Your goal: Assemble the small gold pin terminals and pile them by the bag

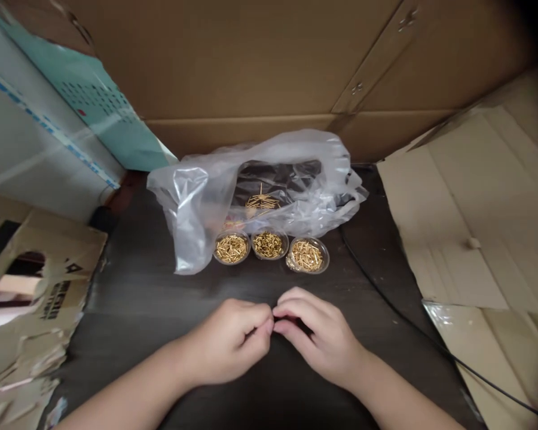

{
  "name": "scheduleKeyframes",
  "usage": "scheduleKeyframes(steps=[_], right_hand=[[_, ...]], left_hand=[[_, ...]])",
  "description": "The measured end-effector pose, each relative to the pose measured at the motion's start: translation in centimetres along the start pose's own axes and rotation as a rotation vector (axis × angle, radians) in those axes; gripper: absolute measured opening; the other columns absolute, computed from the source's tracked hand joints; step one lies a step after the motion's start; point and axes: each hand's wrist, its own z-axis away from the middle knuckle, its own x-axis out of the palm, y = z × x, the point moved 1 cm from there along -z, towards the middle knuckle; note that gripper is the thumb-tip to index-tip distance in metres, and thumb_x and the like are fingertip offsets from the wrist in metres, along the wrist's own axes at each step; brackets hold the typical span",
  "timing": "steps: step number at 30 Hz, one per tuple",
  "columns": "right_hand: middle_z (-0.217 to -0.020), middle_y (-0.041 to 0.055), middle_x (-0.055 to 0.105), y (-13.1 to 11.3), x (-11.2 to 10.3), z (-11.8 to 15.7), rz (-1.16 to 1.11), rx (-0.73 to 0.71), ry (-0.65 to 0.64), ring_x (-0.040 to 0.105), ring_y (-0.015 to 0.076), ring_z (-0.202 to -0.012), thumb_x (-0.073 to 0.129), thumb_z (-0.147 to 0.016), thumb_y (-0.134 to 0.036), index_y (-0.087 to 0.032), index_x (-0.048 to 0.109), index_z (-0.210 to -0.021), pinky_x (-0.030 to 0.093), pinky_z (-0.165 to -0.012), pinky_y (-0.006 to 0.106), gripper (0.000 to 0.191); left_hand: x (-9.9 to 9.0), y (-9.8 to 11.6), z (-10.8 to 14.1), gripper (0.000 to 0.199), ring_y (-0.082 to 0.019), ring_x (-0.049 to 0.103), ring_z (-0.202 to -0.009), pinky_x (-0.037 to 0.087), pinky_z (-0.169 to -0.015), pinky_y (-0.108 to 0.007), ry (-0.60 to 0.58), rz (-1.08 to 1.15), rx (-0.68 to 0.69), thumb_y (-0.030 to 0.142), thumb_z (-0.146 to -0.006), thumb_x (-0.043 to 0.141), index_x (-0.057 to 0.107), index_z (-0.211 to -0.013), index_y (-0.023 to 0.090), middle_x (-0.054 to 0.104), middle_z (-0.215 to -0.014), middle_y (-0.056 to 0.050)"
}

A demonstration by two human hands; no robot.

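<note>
My left hand (240,340) is closed, thumb pressed against the curled forefinger. Right beside it, the fingertips of my right hand (318,334) are drawn together in a pinch against the left fingertips. Whatever lies between them is hidden or too small to name. Beyond my hands stand three clear round cups: a left cup (232,248) and a right cup (308,255) with small gold-coloured pins, and a middle cup (269,244) with shorter gold-coloured pieces. Behind them, a pile of thin gold-coloured pins (262,203) lies in the opening of a clear plastic bag (190,197).
Cardboard (233,60) walls the back, with a cardboard flap (452,239) at right and a torn cardboard box (40,286) at left. A black cable (394,304) crosses the dark table (152,298) on the right. A light-blue printed sheet (94,101) leans at back left.
</note>
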Motion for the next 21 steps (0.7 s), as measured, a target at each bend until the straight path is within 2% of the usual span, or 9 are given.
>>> scheduleKeyframes(steps=[3, 7, 9, 11, 13, 17, 19, 21], right_hand=[[-0.092, 0.0053, 0.071, -0.29, 0.20, 0.05, 0.018, -0.070, 0.085, 0.068, 0.0162, -0.080, 0.059, -0.098, -0.011, -0.019, 0.066, -0.106, 0.058, -0.072, 0.029, 0.013], [-0.099, 0.0084, 0.072, -0.67, -0.02, 0.17, 0.106, -0.117, 0.113, 0.070, 0.0179, -0.086, 0.056, -0.097, -0.006, -0.017, 0.068, -0.119, 0.061, -0.076, 0.031, 0.027], [-0.099, 0.0094, 0.071, -0.84, -0.31, 0.14, 0.156, -0.130, 0.131, 0.070, 0.0180, -0.087, 0.053, -0.098, -0.006, -0.017, 0.068, -0.125, 0.062, -0.075, 0.031, 0.033], [-0.098, 0.0091, 0.071, -0.98, -0.56, 0.05, 0.178, -0.135, 0.169, 0.070, 0.0176, -0.085, 0.052, -0.097, -0.005, -0.018, 0.071, -0.122, 0.063, -0.071, 0.029, 0.033], [-0.096, 0.0080, 0.073, -0.98, -0.67, -0.05, 0.117, -0.092, 0.206, 0.070, 0.0156, -0.076, 0.054, -0.096, -0.006, -0.019, 0.074, -0.112, 0.062, -0.064, 0.026, 0.029], [-0.089, 0.0063, 0.075, -0.65, -0.35, -0.13, -0.191, 0.107, 0.238, 0.065, 0.0104, -0.052, 0.062, -0.095, -0.011, -0.018, 0.076, -0.097, 0.056, -0.045, 0.021, 0.016], [-0.086, 0.0059, 0.074, -0.48, -0.13, -0.09, -0.317, 0.161, 0.251, 0.064, 0.0103, -0.051, 0.067, -0.093, -0.015, -0.017, 0.075, -0.091, 0.054, -0.042, 0.020, 0.009], [-0.084, 0.0048, 0.070, -0.38, -0.03, -0.02, -0.349, 0.158, 0.258, 0.064, 0.0101, -0.052, 0.069, -0.092, -0.017, -0.016, 0.074, -0.087, 0.054, -0.043, 0.020, 0.007]], left_hand=[[0.09, 0.00, 0.00, 0.030, -0.011, 0.043, -0.056, 0.032, -0.055, -0.023, 0.029, -0.020, -0.002, 0.019, -0.102, 0.040, 0.044, -0.072, 0.018, 0.045, -0.064, 0.004], [0.08, 0.17, -0.06, 0.031, -0.012, 0.051, -0.063, 0.040, -0.061, -0.024, 0.085, -0.020, -0.006, 0.023, -0.105, 0.038, 0.053, -0.079, 0.016, 0.055, -0.071, 0.001], [-0.03, 0.22, -0.15, 0.031, -0.013, 0.053, -0.065, 0.043, -0.063, -0.024, 0.113, -0.011, 0.003, 0.024, -0.105, 0.041, 0.058, -0.080, 0.015, 0.058, -0.072, 0.000], [-0.17, 0.19, -0.23, 0.030, -0.014, 0.055, -0.066, 0.044, -0.065, -0.025, 0.136, -0.001, 0.011, 0.026, -0.103, 0.048, 0.064, -0.081, 0.014, 0.061, -0.073, -0.002], [-0.29, 0.11, -0.28, 0.026, -0.014, 0.059, -0.068, 0.046, -0.065, -0.026, 0.152, 0.008, 0.012, 0.026, -0.101, 0.055, 0.071, -0.085, 0.013, 0.065, -0.074, -0.003], [-0.33, 0.01, -0.31, 0.019, -0.015, 0.065, -0.070, 0.049, -0.065, -0.025, 0.167, 0.069, 0.015, 0.025, -0.098, 0.063, 0.077, -0.091, 0.015, 0.072, -0.079, -0.005], [-0.23, 0.06, -0.32, 0.018, -0.014, 0.066, -0.072, 0.050, -0.068, -0.025, 0.156, 0.090, 0.026, 0.022, -0.099, 0.062, 0.076, -0.090, 0.015, 0.072, -0.080, -0.005], [-0.07, 0.12, -0.29, 0.021, -0.014, 0.065, -0.073, 0.050, -0.070, -0.024, 0.142, 0.072, 0.031, 0.018, -0.101, 0.055, 0.073, -0.091, 0.015, 0.071, -0.081, -0.004]])
